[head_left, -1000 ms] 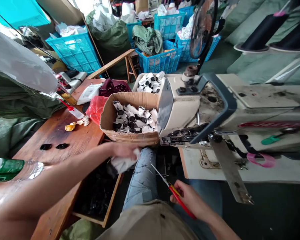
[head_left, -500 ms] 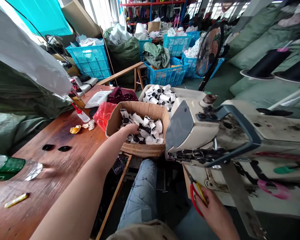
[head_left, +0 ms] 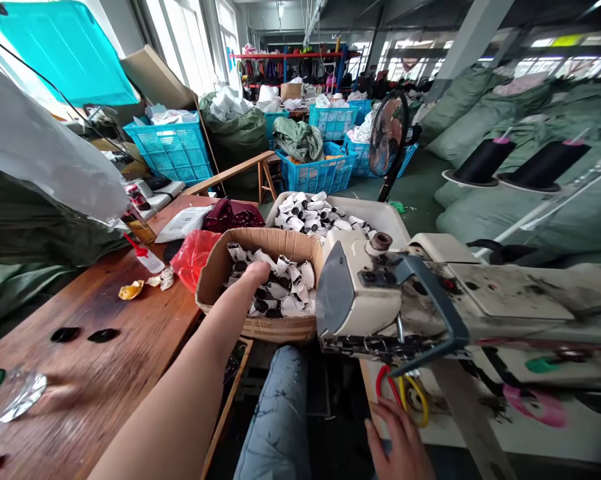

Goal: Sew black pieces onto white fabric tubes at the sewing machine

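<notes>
My left hand [head_left: 258, 272] reaches into a cardboard box [head_left: 275, 328] filled with small white fabric pieces [head_left: 291, 283] with black parts. Its fingers are turned away and hidden, so I cannot tell whether it grips a piece. My right hand [head_left: 401, 441] is beside the sewing machine, fingers apart and nothing held. Just beyond its fingertips lie scissors [head_left: 421, 403] with one red and one yellow handle, at the edge of the machine's table. The machine head hides their blades. The sewing machine [head_left: 363, 293] stands right of the box.
Behind the box, a pale bin [head_left: 387, 220] holds more white and black pieces. On the wooden table [head_left: 145, 347] at left are a red plastic bag [head_left: 193, 257], a bottle with a red nozzle [head_left: 150, 259], peel [head_left: 131, 289] and two black pieces. A fan [head_left: 387, 137] stands behind.
My right hand has let go of the scissors, which now lie at the machine's table edge. The left hand remains in the box. My view has tilted upward.
</notes>
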The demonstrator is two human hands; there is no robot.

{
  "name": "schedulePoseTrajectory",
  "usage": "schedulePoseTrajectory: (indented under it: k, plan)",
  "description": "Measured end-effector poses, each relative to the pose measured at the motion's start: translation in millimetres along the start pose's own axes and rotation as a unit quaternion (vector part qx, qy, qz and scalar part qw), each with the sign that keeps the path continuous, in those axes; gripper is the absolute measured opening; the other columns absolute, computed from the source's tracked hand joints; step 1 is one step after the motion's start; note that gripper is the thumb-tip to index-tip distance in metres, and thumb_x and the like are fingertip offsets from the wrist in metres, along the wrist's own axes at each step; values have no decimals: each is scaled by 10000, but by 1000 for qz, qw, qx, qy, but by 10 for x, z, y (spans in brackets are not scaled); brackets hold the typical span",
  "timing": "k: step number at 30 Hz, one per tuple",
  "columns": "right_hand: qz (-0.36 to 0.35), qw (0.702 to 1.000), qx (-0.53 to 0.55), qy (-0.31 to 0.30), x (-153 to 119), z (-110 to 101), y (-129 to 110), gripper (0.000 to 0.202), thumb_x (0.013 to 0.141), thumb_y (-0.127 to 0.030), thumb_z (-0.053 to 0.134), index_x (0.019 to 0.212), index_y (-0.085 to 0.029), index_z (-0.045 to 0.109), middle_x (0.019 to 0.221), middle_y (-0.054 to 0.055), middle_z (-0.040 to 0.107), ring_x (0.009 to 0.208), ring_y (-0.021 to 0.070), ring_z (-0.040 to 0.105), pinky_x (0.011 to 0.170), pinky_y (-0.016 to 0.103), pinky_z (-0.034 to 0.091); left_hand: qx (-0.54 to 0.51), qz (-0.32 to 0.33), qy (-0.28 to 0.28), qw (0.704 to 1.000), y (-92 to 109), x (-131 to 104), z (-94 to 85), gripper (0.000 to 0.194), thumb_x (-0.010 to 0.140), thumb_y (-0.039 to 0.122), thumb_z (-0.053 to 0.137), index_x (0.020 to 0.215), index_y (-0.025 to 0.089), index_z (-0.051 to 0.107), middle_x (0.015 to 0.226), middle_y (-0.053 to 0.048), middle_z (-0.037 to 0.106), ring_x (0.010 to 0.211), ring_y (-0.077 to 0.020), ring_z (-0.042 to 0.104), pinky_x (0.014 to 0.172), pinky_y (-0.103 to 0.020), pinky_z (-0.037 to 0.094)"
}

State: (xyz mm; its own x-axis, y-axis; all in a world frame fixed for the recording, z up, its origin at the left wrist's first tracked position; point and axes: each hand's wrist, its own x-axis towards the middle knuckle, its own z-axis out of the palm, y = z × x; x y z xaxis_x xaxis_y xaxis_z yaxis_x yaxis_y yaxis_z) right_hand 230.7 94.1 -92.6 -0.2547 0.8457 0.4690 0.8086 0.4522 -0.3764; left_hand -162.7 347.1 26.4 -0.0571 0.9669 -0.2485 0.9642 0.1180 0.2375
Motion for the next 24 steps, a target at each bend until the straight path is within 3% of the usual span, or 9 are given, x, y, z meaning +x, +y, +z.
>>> schedulePoseTrajectory:
  k: [3,6,8,11,12,14,17,20,24]
  plan:
    - [47,986,146,-68,-6,-31,-317,206,974,-388,584,1097,-257,685,1130,94,692,990,243,708,807,335,611,-14,7,36,999,-14,-317,-275,269,983,265,594,1212,134,648,1213,-116,652,1080,-236,654,954,-435,555]
    - [154,921,329,-139,168,-73,-733,298,976,-455,572,1165,-238,646,1148,114,672,920,216,704,801,330,608,-31,48,95,994,-5,-1093,-319,304,989,151,482,1227,175,670,1225,-103,626,1159,-216,610,1047,-343,493]
    - [213,848,446,-193,381,-98,-996,471,958,-550,570,1306,-233,555,1226,133,640,975,222,691,839,351,595,-71,149,139,976,91,-1785,-76,323,976,130,460,1203,201,679,1179,-88,622,1074,-196,623,977,-318,524]
    - [264,717,585,-273,696,-106,-1260,696,913,-693,548,1421,-230,438,1334,138,584,1075,245,652,892,386,567,-114,297,145,937,360,-2764,577,290,968,145,486,1139,251,695,1085,-69,647,915,-192,627,797,-302,553]
    - [260,702,593,-297,759,-101,-1307,716,882,-704,590,1384,-209,466,1241,121,627,1043,243,644,896,381,550,-126,321,144,928,459,-3022,800,221,961,180,534,1088,260,697,1010,-51,658,848,-189,615,745,-300,544]
    - [256,709,565,-336,786,-98,-1350,633,849,-676,659,1229,-179,558,1009,62,662,894,213,622,804,338,529,-190,365,122,903,620,-3401,1146,155,929,201,576,1039,245,677,1041,-61,664,832,-197,602,731,-315,541]
    - [257,728,523,-362,614,-141,-1346,519,849,-614,696,1094,-169,591,869,19,630,783,177,568,711,295,491,-321,339,110,877,696,-3642,1308,288,893,152,587,1163,248,611,1138,-86,611,993,-221,614,857,-339,556]
    - [264,725,537,-342,353,-246,-1340,621,846,-554,732,1296,-189,509,1067,56,666,916,206,611,831,330,521,-371,191,145,897,615,-3592,1173,395,929,180,594,1311,260,529,1275,-119,536,1193,-267,553,1011,-430,502]
    - [248,733,526,-353,86,-429,-1346,895,836,-468,773,1541,-247,269,1424,121,547,1198,270,591,1010,421,505,-408,179,-6,895,596,-3370,1017,262,969,274,603,1228,242,593,1204,-98,600,1099,-238,585,954,-401,513]
